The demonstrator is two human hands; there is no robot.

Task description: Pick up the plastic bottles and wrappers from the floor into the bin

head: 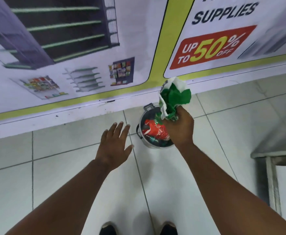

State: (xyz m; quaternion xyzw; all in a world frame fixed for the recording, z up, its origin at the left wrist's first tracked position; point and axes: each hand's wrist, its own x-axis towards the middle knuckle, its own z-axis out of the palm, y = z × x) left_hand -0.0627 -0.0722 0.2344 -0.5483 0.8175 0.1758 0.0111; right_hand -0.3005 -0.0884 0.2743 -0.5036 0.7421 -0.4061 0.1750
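Pale tiled floor (62, 167) under round bin (143, 122), apparently metal, near wall.

A floor of large pale glossy square tiles (67, 160) with thin dark grout lines fills the lower part of the view and reflects soft, even light. Along the far edge stands a white printed wall banner with a yellow-green border (74, 77), picturing dark shop shelving and a red panel reading "UP TO 50% OFF" (211, 47). At the right stands a grey metal table corner with a pale leg (274, 168).
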